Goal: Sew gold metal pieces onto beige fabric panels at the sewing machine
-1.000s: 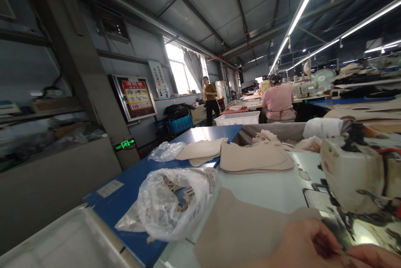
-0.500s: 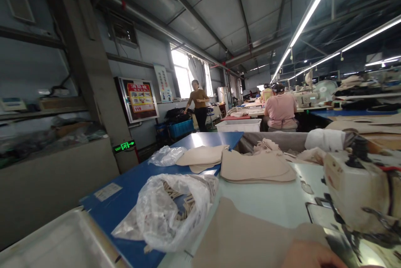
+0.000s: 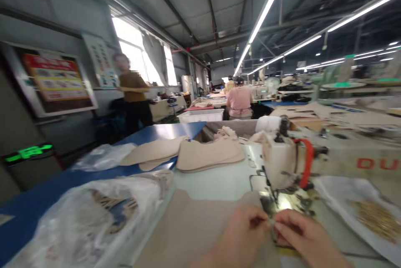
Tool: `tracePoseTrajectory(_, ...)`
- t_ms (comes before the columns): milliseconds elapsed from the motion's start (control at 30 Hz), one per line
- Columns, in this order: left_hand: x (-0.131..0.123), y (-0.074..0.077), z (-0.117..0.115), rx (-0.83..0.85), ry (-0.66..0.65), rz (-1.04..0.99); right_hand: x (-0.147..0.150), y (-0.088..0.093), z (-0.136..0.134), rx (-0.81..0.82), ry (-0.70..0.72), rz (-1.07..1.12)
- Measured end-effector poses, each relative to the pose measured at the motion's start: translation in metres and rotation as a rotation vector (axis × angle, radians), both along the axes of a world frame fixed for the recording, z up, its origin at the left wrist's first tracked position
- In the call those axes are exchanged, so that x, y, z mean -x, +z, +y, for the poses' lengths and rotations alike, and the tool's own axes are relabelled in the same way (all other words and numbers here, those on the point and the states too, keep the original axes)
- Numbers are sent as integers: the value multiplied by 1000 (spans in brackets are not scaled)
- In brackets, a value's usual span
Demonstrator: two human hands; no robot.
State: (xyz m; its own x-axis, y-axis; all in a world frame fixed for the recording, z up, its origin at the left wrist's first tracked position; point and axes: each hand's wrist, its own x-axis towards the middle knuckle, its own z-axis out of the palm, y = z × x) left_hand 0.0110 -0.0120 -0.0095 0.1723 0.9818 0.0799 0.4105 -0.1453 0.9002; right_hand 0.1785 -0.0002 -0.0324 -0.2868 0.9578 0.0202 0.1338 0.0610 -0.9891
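My left hand [image 3: 242,234] and my right hand [image 3: 297,232] meet in front of the sewing machine [image 3: 282,161], fingertips almost touching. Both are closed in a pinch; whatever lies between the fingers is too small and blurred to name. Under my left hand a large beige fabric piece [image 3: 191,226] lies flat on the pale machine table. The lit needle area of the machine is just beyond my fingertips.
A plastic bag [image 3: 78,218] with small striped pieces sits at left. Stacked beige panels [image 3: 209,155] lie behind the fabric. On the right is a white tray [image 3: 332,188] of small brass-coloured parts. A standing person [image 3: 134,92] and a seated person in pink [image 3: 239,98] are farther off.
The view has swung right, bringing the tray and more of the machine into sight. Both my hands now show together by the needle area; before, only one blurred hand showed. The standing person is nearer.
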Motion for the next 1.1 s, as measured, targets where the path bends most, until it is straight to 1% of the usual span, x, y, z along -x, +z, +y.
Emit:
tracePoseTrajectory(33,1,2,0,-20,-28,-25,1,8,-2,-12,29,-14)
tracePoseTrajectory(100,2,7,2,-38,-67,-40,3,19,-3,-83,12,-35)
tracePoseTrajectory(200,4,15,4,-31,-118,-34,3,25,-2,-134,1,-24)
tracePoseTrajectory(300,3,21,2,-55,-105,23,2,25,-4,-163,8,-17)
tracePoseTrajectory(433,3,22,-1,-116,-74,87,1,23,-5,-184,34,4)
tracePoseTrajectory(633,5,24,-1,-125,-96,90,-1,23,-4,-209,37,3)
tracePoseTrajectory(800,5,23,0,-113,-115,110,-1,25,-5,-247,25,-62)
tracePoseTrajectory(1000,5,20,-4,-119,-139,105,-3,28,-8,-237,48,-128)
tracePoseTrajectory(1100,5,19,-5,-119,-129,103,-4,26,-10,-241,58,-163)
